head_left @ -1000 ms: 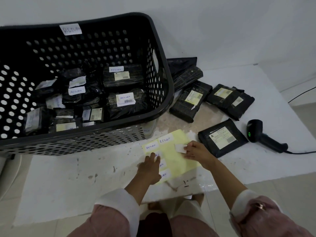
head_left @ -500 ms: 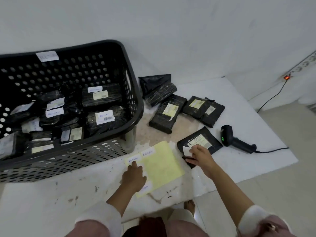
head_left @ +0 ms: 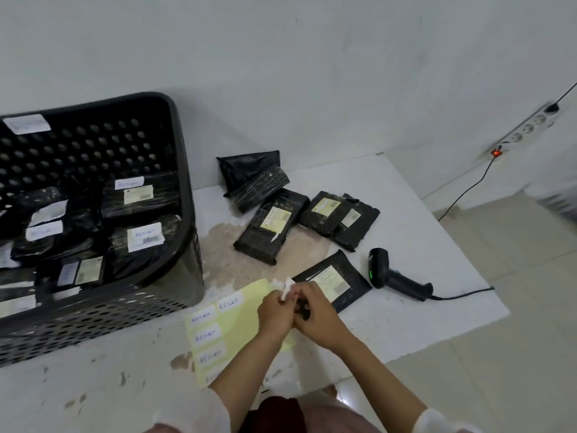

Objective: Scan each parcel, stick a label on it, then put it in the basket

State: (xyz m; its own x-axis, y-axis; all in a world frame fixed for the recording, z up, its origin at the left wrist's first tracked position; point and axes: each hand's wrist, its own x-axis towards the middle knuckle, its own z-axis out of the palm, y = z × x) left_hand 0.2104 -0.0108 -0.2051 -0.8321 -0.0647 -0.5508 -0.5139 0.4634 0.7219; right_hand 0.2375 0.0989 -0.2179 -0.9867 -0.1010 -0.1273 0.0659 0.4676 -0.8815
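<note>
— What's hard to read here?

— The left hand (head_left: 274, 317) and right hand (head_left: 315, 317) meet above the near end of the black parcel (head_left: 332, 284), and together they pinch a small white label (head_left: 286, 288); which fingertips grip it is lost in blur. The basket (head_left: 184, 170) runs off the left edge

— Surfaces?

— The parcel is a flat glossy plastic mailer with a printed slip, lying on the white slab (head_left: 406, 323) beside the scanner (head_left: 396, 278). The basket is dark perforated plastic, holding labelled parcels. A pale yellow backing sheet (head_left: 237, 326) carries handwritten stickers

— Hand pose?

— Both forearms angle inward, fingers curled close together around the label
</note>
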